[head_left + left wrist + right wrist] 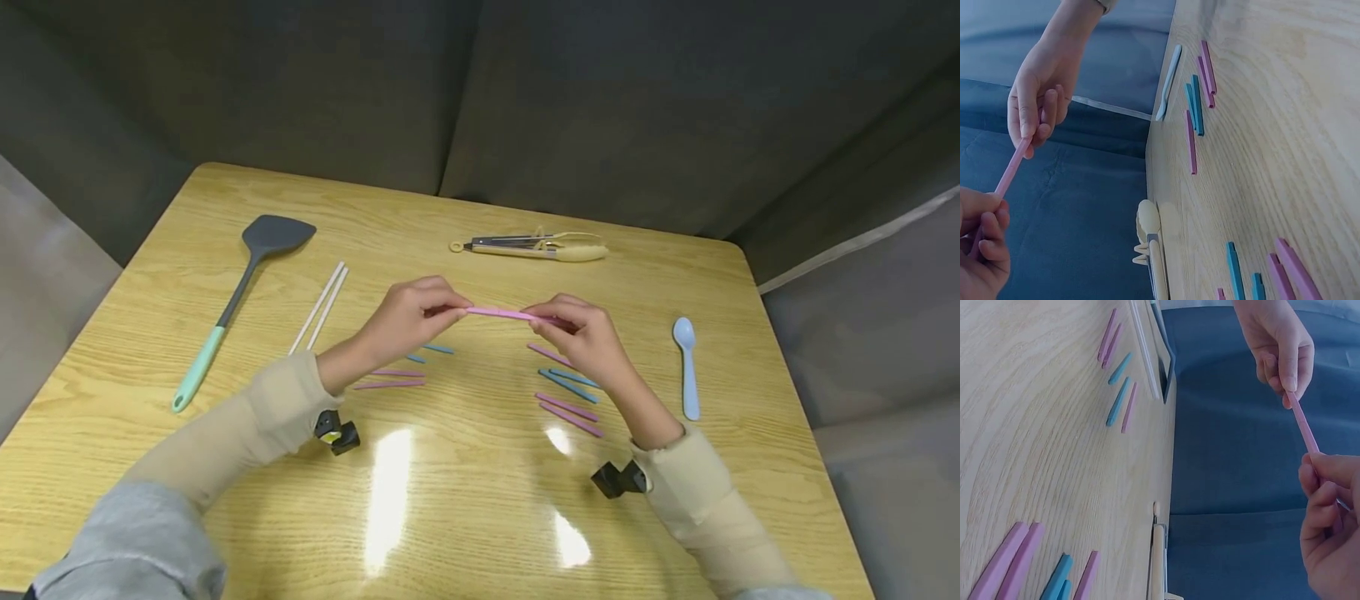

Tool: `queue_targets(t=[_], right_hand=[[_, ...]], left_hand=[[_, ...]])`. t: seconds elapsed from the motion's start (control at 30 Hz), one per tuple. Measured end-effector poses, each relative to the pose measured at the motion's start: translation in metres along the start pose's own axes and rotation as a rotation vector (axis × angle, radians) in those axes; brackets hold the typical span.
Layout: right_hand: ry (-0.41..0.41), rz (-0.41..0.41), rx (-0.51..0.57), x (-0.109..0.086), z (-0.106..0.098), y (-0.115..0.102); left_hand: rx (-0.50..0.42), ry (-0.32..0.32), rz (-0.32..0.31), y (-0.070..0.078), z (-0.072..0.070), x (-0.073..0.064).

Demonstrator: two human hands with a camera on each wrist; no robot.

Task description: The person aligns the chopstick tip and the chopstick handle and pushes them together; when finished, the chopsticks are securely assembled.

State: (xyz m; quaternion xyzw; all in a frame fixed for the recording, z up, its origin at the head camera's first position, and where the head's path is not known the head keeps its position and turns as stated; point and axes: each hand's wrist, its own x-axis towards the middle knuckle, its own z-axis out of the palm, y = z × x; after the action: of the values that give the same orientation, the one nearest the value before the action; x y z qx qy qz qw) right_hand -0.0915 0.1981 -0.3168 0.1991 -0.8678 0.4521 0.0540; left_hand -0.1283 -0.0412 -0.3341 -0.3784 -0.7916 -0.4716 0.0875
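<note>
A slender pink stick [498, 312] is held nearly level above the middle of the table. My left hand [408, 325] pinches its left end between thumb and fingers, and my right hand [592, 337] pinches the right part. A faint line crosses the stick midway; I cannot tell whether it is one piece or two. Both ends are hidden in the fingers. Under my left hand lie pink sticks [397, 384] and blue sticks [438, 348]. Below my right hand rest more pink sticks [567, 407] and a pair of blue sticks [570, 387].
On the left are a dark turner [276, 235] with a mint handle and two white chopsticks [318, 304]. Yellow tongs [525, 248] lie toward the back edge of the wooden table [465, 517]. At the right sits a light blue spoon [687, 367]. Dark curtains [337, 92] hang behind.
</note>
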Motion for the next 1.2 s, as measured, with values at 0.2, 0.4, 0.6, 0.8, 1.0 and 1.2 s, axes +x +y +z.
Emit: queue_targets(t=[0.2, 0.4, 0.6, 0.8, 1.0, 1.2], right_hand=[[-0.025, -0.008, 0.076, -0.002, 0.000, 0.001], [-0.041, -0.005, 0.109, -0.002, -0.004, -0.024], [-0.039, -0.048, 0.150, -0.003, -0.005, -0.026], [-0.036, -0.073, 0.174, -0.004, -0.003, -0.013], [-0.056, -0.007, 0.110, -0.004, -0.002, 0.001], [-0.095, 0.090, 0.066, -0.001, -0.002, 0.002]], left_hand=[[-0.011, 0.019, 0.012, 0.004, -0.001, -0.003], [0.010, 0.032, 0.029, 0.010, -0.003, -0.003], [0.003, 0.060, 0.067, 0.010, -0.002, -0.004], [-0.010, 0.042, 0.081, 0.009, -0.003, -0.003], [0.019, -0.029, 0.032, 0.009, -0.007, -0.001], [0.181, -0.126, -0.033, 0.010, -0.012, 0.002]])
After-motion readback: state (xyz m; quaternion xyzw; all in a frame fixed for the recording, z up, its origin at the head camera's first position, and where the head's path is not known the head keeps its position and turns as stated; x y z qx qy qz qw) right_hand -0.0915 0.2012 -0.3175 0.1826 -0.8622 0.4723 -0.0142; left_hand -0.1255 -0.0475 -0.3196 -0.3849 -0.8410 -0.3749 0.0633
